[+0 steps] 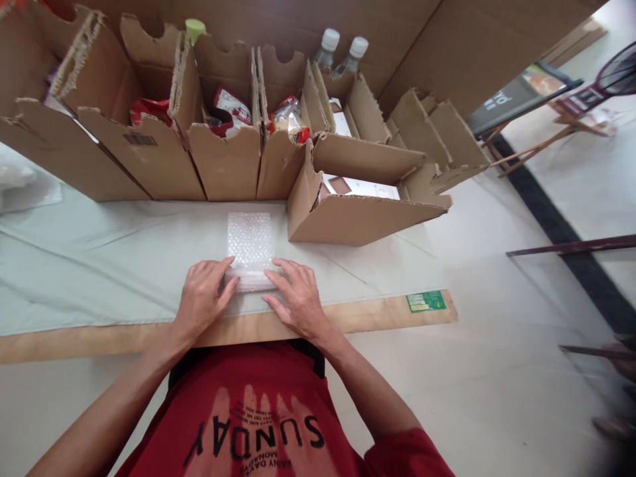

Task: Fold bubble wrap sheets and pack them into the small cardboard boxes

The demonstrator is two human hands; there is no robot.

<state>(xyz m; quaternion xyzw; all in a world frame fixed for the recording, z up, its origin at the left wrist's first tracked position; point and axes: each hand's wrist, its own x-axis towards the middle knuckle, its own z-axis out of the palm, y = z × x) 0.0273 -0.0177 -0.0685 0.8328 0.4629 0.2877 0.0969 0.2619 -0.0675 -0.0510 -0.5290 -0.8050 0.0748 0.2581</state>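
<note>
Bright, even daylight fills the scene, strongest at two and three o'clock, where the pale floor (586,165) is washed out nearly to white. Shadows are soft and short; a faint one lies under the hands at the table edge (149,334). The wide lens bows straight lines, so the cardboard boxes (223,165) lean outward toward ten and two o'clock. Blur smears the corner at five o'clock, while the centre stays sharp.

bubble wrap (250,240): clear plastic, bumpy | boxes (226,162): matt cardboard | table cover (124,252): cloth
</note>
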